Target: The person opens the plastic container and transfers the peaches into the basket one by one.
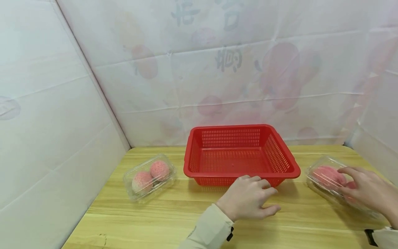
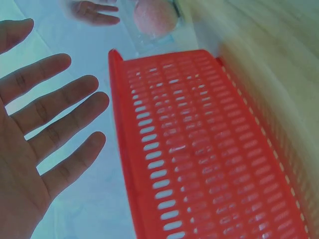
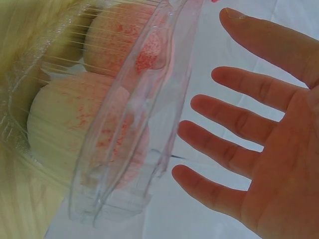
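My left hand [image 1: 250, 199] hovers in front of the red plastic basket [image 1: 242, 175], fingers spread and holding nothing. In the left wrist view its fingers [image 2: 55, 97] are apart from the basket's slotted wall. At the right, my right hand [image 1: 368, 190] reaches over a clear plastic box [image 1: 326, 159] with pink peach-like fruits [image 1: 329, 176] inside. The right wrist view shows straight, spread fingers [image 3: 229, 149] beside the box's rim, with a gap between. Two round, cream-and-pink fruits [image 3: 65, 119] show through its clear wall.
Another clear box [image 1: 133, 173] with two pink speckled fruits [image 1: 160, 170] lies on the wooden table [image 1: 140, 224], left of the basket. White printed sheets [image 1: 186, 86] enclose the table at the back and both sides.
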A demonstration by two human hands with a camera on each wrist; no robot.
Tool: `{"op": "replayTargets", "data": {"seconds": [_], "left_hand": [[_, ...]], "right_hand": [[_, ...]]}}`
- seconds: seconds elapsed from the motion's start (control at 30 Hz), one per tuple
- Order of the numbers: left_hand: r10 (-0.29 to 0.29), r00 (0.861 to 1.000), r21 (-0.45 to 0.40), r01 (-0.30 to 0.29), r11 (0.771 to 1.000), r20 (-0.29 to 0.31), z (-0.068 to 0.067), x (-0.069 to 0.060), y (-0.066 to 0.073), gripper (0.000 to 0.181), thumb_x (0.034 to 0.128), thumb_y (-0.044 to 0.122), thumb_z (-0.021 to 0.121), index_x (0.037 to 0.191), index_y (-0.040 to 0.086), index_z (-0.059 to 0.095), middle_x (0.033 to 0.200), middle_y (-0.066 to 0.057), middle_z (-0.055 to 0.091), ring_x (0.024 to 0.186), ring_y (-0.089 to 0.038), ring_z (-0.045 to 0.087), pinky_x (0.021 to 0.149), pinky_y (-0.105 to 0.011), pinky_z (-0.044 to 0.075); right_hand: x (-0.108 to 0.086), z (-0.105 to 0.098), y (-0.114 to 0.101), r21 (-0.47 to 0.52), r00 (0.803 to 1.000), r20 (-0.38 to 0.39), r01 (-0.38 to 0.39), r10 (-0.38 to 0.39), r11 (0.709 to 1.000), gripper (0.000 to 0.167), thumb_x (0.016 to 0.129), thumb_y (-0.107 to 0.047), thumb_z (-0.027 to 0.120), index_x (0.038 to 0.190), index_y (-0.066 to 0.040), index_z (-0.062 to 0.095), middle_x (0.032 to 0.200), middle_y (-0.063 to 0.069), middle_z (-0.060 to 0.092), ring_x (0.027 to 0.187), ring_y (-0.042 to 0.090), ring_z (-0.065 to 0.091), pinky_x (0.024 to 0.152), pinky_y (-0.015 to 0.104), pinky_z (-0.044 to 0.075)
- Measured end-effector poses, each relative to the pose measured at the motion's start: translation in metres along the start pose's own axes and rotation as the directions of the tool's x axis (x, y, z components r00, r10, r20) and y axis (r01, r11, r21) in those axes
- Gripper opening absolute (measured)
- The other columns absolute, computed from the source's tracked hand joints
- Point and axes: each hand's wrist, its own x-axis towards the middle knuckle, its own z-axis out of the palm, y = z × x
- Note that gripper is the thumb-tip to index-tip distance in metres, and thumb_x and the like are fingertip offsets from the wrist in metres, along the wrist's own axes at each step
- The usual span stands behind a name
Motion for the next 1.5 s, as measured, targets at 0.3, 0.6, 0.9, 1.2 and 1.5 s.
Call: {"op": "replayTargets", "data": {"seconds": [0.3, 0.6, 0.9, 1.2, 1.5], "left_hand": [[0.023, 1.000, 0.043, -0.023, 0.999, -0.002, 0.008, 0.010, 0.009, 0.036, 0.0998, 0.056, 0.051, 0.118, 0.035, 0.073, 0.119, 0.014, 0.066, 0.112, -0.004, 0.058, 0.091, -0.019, 0.046], [0.014, 0.998, 0.003, -0.015, 1.000, 0.059, 0.014, 0.018, 0.009, 0.040, 0.1009, 0.057, 0.050, 0.128, 0.035, 0.070, 0.124, 0.016, 0.066, 0.111, -0.001, 0.059, 0.089, -0.017, 0.046], [0.010, 0.996, -0.034, -0.007, 0.999, 0.090, 0.018, 0.026, 0.012, 0.041, 0.1009, 0.057, 0.050, 0.130, 0.034, 0.069, 0.125, 0.017, 0.066, 0.109, 0.001, 0.059, 0.087, -0.016, 0.046], [0.012, 0.993, -0.083, -0.002, 0.997, 0.121, 0.024, 0.029, 0.016, 0.043, 0.1012, 0.058, 0.050, 0.131, 0.034, 0.068, 0.125, 0.018, 0.065, 0.108, 0.003, 0.059, 0.085, -0.014, 0.046], [0.016, 0.990, -0.069, -0.007, 0.998, 0.137, 0.033, 0.034, 0.023, 0.041, 0.1001, 0.059, 0.051, 0.131, 0.038, 0.068, 0.123, 0.022, 0.064, 0.104, 0.006, 0.058, 0.074, -0.009, 0.043]], "right_hand": [[0.002, -0.003, -0.001, 0.012, 0.998, 0.058, -0.007, 0.006, 1.000, 0.051, 0.074, -0.005, 0.087, 0.109, 0.018, 0.058, 0.103, 0.042, 0.056, 0.068, 0.025, 0.066, 0.072, 0.061, 0.052], [0.004, -0.005, 0.009, -0.054, 0.998, 0.069, -0.001, 0.005, 0.999, 0.054, 0.068, -0.008, 0.089, 0.105, 0.018, 0.059, 0.106, 0.046, 0.054, 0.094, 0.063, 0.055, 0.076, 0.070, 0.047], [0.001, 0.000, 0.013, -0.064, 0.999, 0.041, 0.013, -0.011, 0.998, 0.053, 0.065, -0.009, 0.090, 0.104, 0.014, 0.061, 0.104, 0.045, 0.056, 0.090, 0.062, 0.058, 0.071, 0.067, 0.049], [-0.006, 0.006, 0.013, -0.039, 0.999, 0.000, 0.050, -0.050, 0.998, 0.064, 0.060, -0.017, 0.094, 0.106, 0.013, 0.060, 0.104, 0.044, 0.057, 0.089, 0.063, 0.057, 0.071, 0.070, 0.048], [-0.010, 0.007, 0.012, -0.108, 0.988, 0.155, -0.008, 0.025, 0.994, 0.073, 0.071, -0.030, 0.090, 0.115, 0.015, 0.055, 0.116, 0.050, 0.047, 0.101, 0.071, 0.047, 0.082, 0.077, 0.041]]}}
